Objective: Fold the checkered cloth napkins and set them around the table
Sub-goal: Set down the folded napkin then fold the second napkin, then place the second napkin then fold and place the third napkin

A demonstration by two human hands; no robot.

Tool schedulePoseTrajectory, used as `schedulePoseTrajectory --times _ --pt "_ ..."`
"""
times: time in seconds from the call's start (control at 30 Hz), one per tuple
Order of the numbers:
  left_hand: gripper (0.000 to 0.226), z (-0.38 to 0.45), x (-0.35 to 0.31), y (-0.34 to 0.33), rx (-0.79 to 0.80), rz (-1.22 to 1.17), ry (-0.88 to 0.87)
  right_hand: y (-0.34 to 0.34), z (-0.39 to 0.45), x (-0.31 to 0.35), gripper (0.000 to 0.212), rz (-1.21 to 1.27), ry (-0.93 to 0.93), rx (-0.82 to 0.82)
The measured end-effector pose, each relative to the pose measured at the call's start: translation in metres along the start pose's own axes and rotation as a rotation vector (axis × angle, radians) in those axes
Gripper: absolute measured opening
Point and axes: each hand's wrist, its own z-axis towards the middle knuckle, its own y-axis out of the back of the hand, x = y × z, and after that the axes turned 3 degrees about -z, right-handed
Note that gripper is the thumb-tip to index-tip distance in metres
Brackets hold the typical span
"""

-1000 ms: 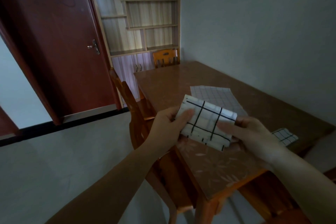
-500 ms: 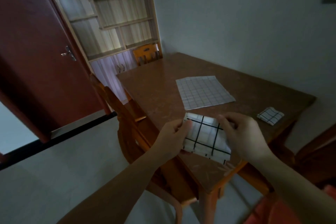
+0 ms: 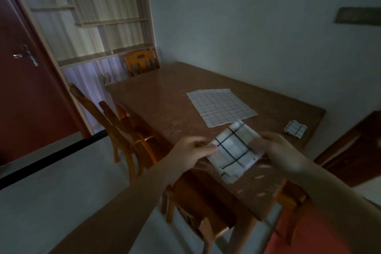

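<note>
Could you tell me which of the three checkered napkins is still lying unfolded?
The large fine-checked white napkin spread flat mid-table; the others, one held and one small one near the right edge, are folded.

No writing, label or number seems legible in this dim view.

A brown wooden table [image 3: 165, 109] with a glossy, faintly patterned top carries the cloths. An unfolded napkin [image 3: 220, 107] with a fine grid lies flat near the middle. A small folded napkin [image 3: 295, 128] with bold dark checks sits near the right edge, well apart from the flat one.
</note>
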Motion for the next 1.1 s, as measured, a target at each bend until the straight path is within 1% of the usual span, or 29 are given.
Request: schedulePoseTrajectory --times 0.07,0.1,0.17,0.2,0.27,0.33,0.43,0.5,0.53,0.57,0.6,0.63,0.77,0.87,0.93,1.03,1.1 --pt "0.006 0.004 0.0 0.017 -0.033 -0.052 -0.034 -0.026 0.006 0.003 0.023 0.261 -0.102 -0.026" --pt "0.005 0.009 0.001 0.023 -0.061 -0.092 -0.039 -0.038 0.008 0.001 0.023 0.294 -0.146 -0.019" --pt "0.004 0.024 0.006 0.029 -0.096 -0.127 -0.041 -0.058 0.014 -0.008 0.016 0.249 -0.189 -0.048" --pt "0.005 0.032 0.008 0.03 -0.093 -0.116 -0.034 -0.064 0.018 -0.013 0.012 0.236 -0.196 -0.101" --pt "0.003 0.047 0.015 0.031 -0.043 -0.08 -0.006 -0.068 0.029 -0.02 0.01 0.229 -0.182 -0.252" --pt "0.003 0.06 0.02 0.029 0.016 -0.072 0.044 -0.064 0.041 -0.028 0.009 0.151 -0.156 -0.367" --pt "0.008 0.08 0.036 0.035 0.031 0.008 0.143 -0.064 0.062 -0.049 0.011 0.055 -0.151 -0.422" --pt "0.003 0.095 0.048 0.042 0.022 0.063 0.199 -0.07 0.074 -0.067 0.013 0.066 -0.184 -0.446" --pt "0.012 0.103 0.054 0.046 0.022 0.093 0.213 -0.073 0.08 -0.076 0.013 0.081 -0.205 -0.453" --pt "0.025 0.113 0.062 0.049 0.025 0.12 0.231 -0.076 0.084 -0.084 0.011 0.098 -0.229 -0.466" --pt "0.033 0.121 0.067 0.051 0.03 0.139 0.252 -0.079 0.088 -0.091 0.008 0.119 -0.259 -0.489" --pt "0.036 0.128 0.073 0.052 0.046 0.164 0.261 -0.081 0.091 -0.098 0.008 0.131 -0.288 -0.518" --pt "0.038 0.161 0.1 0.048 0.13 0.315 0.263 -0.086 0.107 -0.126 0.017 0.066 -0.364 -0.62" --pt "0.041 0.186 0.121 0.047 0.203 0.364 0.262 -0.089 0.126 -0.147 0.012 0.009 -0.423 -0.702" --pt "0.042 0.205 0.138 0.049 0.234 0.415 0.228 -0.092 0.14 -0.162 0.012 -0.004 -0.482 -0.755" --pt "0.043 0.236 0.165 0.052 0.297 0.558 0.132 -0.102 0.164 -0.183 0.014 -0.019 -0.594 -0.809" --pt "0.043 0.255 0.183 0.054 0.327 0.608 0.116 -0.109 0.182 -0.195 0.012 -0.034 -0.672 -0.84"
